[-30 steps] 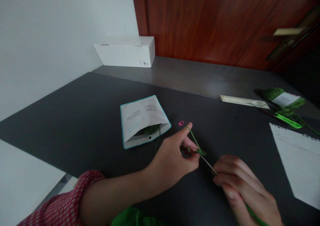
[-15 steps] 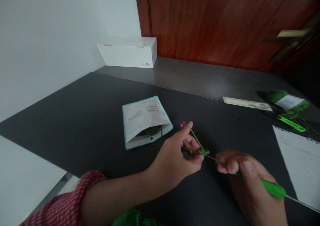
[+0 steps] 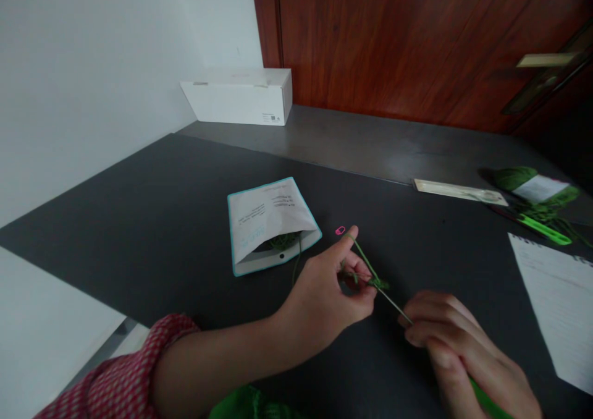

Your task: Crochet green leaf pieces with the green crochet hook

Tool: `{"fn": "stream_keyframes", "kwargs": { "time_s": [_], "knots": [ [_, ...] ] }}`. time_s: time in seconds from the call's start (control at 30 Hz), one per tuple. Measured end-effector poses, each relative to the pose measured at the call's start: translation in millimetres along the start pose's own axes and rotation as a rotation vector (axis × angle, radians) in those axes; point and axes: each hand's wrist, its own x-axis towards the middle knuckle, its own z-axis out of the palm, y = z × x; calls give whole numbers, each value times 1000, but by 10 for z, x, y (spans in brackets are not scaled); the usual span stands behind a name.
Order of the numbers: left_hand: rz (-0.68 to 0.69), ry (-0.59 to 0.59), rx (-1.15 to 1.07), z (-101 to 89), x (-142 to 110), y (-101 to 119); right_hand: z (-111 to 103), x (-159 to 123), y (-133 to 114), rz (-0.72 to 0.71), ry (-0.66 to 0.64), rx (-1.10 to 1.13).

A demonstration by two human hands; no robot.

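Observation:
My left hand [image 3: 331, 283] pinches a small piece of green crochet work [image 3: 380, 283] between thumb and fingers, with green yarn [image 3: 364, 255] stretched over the raised index finger. My right hand [image 3: 463, 345] is closed around a crochet hook [image 3: 391, 303] with a thin metal shaft and a green handle. The hook's tip meets the crochet work at my left fingertips; the exact stitch is too small to tell. A strand runs from my left hand to a white pouch [image 3: 264, 212] with a turquoise edge, which has green yarn inside. Just beyond my left index finger lies a pink stitch marker [image 3: 340, 230].
At the right are a green yarn skein [image 3: 516, 177] with a white band, a flat pale packet [image 3: 458, 191], a bright green tool [image 3: 544, 229] and a printed sheet [image 3: 551, 308]. A white box [image 3: 236, 101] stands at the back by the wall.
My right hand has moved down and tilted, so the hook now slopes more steeply and more of its shaft shows. My left hand stays nearly where it was.

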Motion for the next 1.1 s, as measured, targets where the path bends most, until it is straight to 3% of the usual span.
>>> {"fn": "stream_keyframes", "kwargs": {
  "time_s": [0.37, 0.63, 1.1],
  "knots": [
    [-2, -10, 66, 2, 10, 18, -14, -5, 6, 34, 27, 54],
    [-11, -30, 29, -38, -4, 11, 99, 12, -23, 112, 203, 221],
    [-5, -10, 55, -9, -8, 40, -25, -16, 5, -1, 17, 30]
  ]
}}
